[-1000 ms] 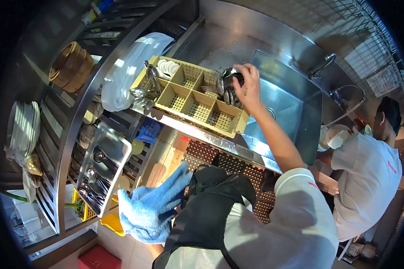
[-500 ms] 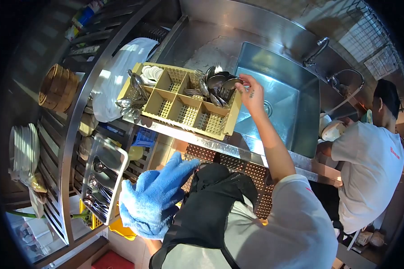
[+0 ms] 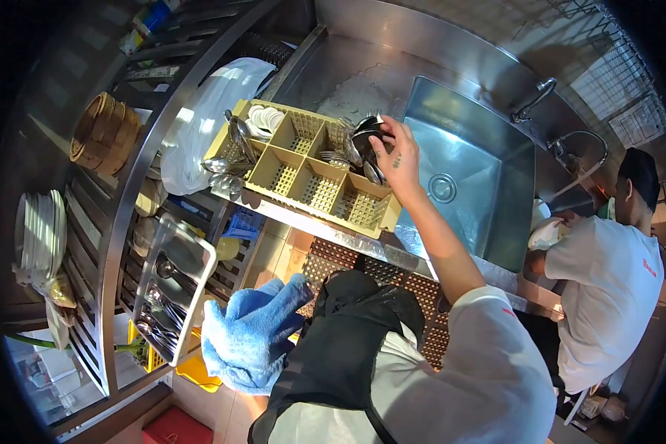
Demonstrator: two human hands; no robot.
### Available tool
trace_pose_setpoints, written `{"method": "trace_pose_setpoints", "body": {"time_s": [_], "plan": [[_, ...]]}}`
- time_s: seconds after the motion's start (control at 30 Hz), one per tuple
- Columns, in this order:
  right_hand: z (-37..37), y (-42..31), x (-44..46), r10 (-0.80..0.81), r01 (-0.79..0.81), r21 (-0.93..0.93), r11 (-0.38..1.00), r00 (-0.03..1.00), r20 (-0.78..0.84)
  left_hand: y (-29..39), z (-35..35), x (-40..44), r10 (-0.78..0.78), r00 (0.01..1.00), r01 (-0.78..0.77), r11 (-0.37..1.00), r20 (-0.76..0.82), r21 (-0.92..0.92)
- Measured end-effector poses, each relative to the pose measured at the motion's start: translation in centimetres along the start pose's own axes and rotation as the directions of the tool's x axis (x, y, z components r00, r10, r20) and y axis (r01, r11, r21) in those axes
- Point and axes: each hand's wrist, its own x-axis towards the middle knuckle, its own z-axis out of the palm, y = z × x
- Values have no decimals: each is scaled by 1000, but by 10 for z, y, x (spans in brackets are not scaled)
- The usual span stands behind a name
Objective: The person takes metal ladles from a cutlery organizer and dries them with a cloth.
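My right hand [image 3: 397, 154] is closed on black spoons [image 3: 365, 135] at the right end of a yellow divided rack [image 3: 333, 171]. Metal spoons [image 3: 239, 139] and white spoons [image 3: 264, 118] fill the rack's left compartments, and some forks lie in a middle one. The rack rests on the steel counter beside the sink. A blue towel [image 3: 250, 333] covers my left hand at the lower middle; the fingers are hidden beneath it.
A steel sink [image 3: 459, 170] with a tap [image 3: 533, 100] lies right of the rack. At the right a person [image 3: 607, 281] in a white shirt handles dishes. A tray of cutlery [image 3: 172, 288], stacked plates [image 3: 40, 237] and bamboo steamers [image 3: 105, 133] stand on the left shelves.
My right hand first drew back to the rack's right edge, then moved in over the black spoons again. The blue towel has shifted and folded a little. The view has swayed slightly.
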Motion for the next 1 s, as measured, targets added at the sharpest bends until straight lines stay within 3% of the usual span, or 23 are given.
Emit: {"method": "trace_pose_setpoints", "body": {"time_s": [0.07, 0.13, 0.17, 0.23, 0.4, 0.5, 0.57, 0.6, 0.67, 0.7, 0.77, 0.8, 0.83, 0.9, 0.97, 1.0], "plan": [[2, -7, -2, -9, 7, -83, 997, 1000, -13, 4, 1, 0, -33, 995, 34, 999, -94, 13], [4, -13, -5, -26, 5, -335, 942, 998, -57, 9, 2, -1, -61, 983, 66, 998, -171, 22], [3, -15, -3, -25, 6, -333, 943, 998, -55, 10, 2, -2, -71, 977, 78, 997, -203, 26], [-4, -22, 3, 185, -116, -521, 846, 979, 83, 13, 4, -2, -91, 964, 102, 994, -249, 35], [-5, -5, 10, 79, 10, -568, 823, 988, 132, 18, 2, 0, -113, 950, 134, 990, -292, 51], [-1, -1, 13, -53, 117, -534, 837, 990, 134, 13, -4, 5, -92, 965, 101, 995, -247, 22], [-3, -4, 19, 118, -38, -331, 943, 967, 224, 9, -7, 9, -79, 975, 82, 997, -207, 7], [-4, -5, 21, 117, -38, -333, 942, 968, 223, 8, -9, 11, -73, 981, 73, 997, -179, -7], [-4, -7, 23, 233, -228, -49, 972, 938, 258, 3, -14, 15, -63, 991, 59, 998, -116, -39], [-2, -2, 23, 232, -227, -49, 973, 936, 264, 1, -19, 18, -51, 996, 47, 997, -76, -54], [4, 15, 22, 67, 13, -198, 980, 918, 392, -4, -28, 22, -30, 999, 31, 995, 11, -96], [6, 17, 22, -12, 89, -169, 982, 912, 411, -5, -34, 25, -18, 998, 24, 992, 53, -122], [7, 19, 24, -31, 105, -153, 983, 907, 421, -6, -41, 28, 0, 995, 15, 989, 103, -146], [9, 20, 24, -89, 73, 50, 996, 838, 539, -12, -57, 37, 28, 980, 11, 981, 199, -194], [9, 19, 31, 189, -368, 129, 921, 709, 679, -21, -77, 51, 48, 964, 16, 971, 262, -238], [5, 24, 33, 55, -403, 330, 854, 700, 712, -28, -88, 54, 63, 959, 15, 962, 275, -274]]}}
